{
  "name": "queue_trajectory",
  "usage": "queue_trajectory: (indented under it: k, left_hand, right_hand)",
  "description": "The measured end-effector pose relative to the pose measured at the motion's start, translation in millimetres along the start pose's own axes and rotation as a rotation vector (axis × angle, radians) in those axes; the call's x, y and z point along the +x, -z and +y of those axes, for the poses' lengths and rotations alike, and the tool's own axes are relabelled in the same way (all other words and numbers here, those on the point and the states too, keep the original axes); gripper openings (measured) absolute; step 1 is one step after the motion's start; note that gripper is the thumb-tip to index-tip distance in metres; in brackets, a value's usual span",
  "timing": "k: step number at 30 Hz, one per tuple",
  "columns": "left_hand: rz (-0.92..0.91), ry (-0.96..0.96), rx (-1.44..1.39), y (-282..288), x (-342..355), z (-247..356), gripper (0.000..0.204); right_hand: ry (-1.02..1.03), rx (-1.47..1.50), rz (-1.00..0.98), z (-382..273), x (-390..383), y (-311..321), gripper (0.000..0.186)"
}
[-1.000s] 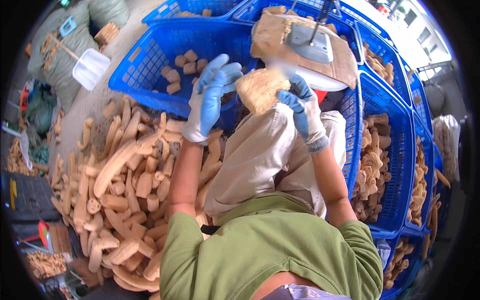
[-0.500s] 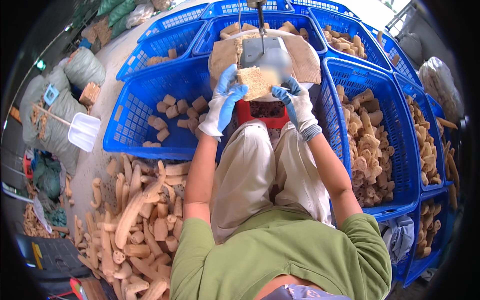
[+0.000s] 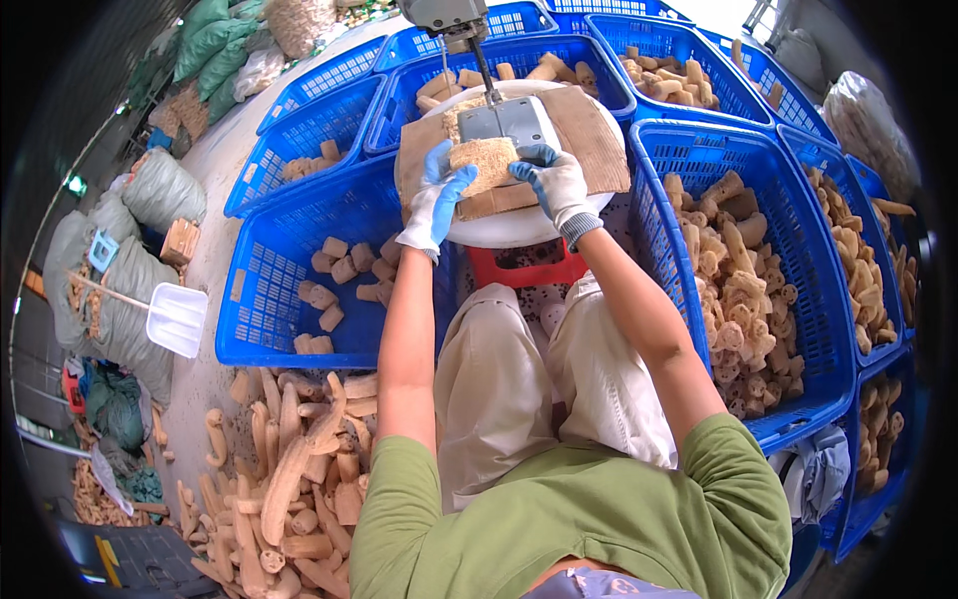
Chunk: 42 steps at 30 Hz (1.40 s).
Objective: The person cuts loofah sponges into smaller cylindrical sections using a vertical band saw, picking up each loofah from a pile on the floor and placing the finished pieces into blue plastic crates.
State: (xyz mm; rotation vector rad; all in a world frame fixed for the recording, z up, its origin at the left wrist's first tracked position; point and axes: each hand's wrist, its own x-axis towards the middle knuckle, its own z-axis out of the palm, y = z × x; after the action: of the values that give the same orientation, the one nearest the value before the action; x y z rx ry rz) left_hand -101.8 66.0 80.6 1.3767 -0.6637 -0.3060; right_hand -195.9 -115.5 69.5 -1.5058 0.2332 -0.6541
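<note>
Between my gloved hands is a tan, fibrous loofah piece [image 3: 482,165], short and blocky. My left hand [image 3: 437,198], in a white and blue glove, grips its left end. The right hand [image 3: 556,187], gloved alike, closes on the other end with thumb and fingers. The loofah sits at the near edge of a machine's grey metal plate [image 3: 509,122]. A thin upright rod [image 3: 483,70] comes down from the machine head [image 3: 446,12] to that plate. Brown cardboard [image 3: 589,140] lies around the plate on a round white top [image 3: 499,232], above a red stool [image 3: 524,270].
Left of my knees, a blue basket [image 3: 289,344] holds several cut loofah pieces. A fuller blue basket [image 3: 699,140] stands at my right, with more baskets beyond. Whole loofahs [image 3: 289,489] are heaped on the floor at left, near a white scoop [image 3: 178,319] and stuffed sacks [image 3: 165,190].
Both hands have brought the loofah piece down and forward to the machine plate's edge. My view has shifted, so the machine head shows more.
</note>
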Motion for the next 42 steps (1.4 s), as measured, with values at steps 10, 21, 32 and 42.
queue_trajectory:
  k: [10,21,32,42]
  left_hand:
    - [0.060,-0.014,0.129,2.8,34.0,-18.2,0.066]
    - [0.069,0.016,0.039,4.8,46.8,-19.7,0.065]
    - [0.047,-0.040,0.132,11.5,62.2,-30.3,0.061]
    - [0.088,0.001,0.172,8.7,72.1,-28.8,0.057]
  right_hand:
    - [-0.009,-0.058,0.052,28.5,32.3,-2.0,0.016]
    - [-0.015,-0.064,0.053,29.0,44.3,-5.0,0.014]
    - [-0.027,-0.090,0.072,23.8,49.4,-6.8,0.006]
    - [0.025,-0.210,0.096,17.4,56.1,-10.2,0.009]
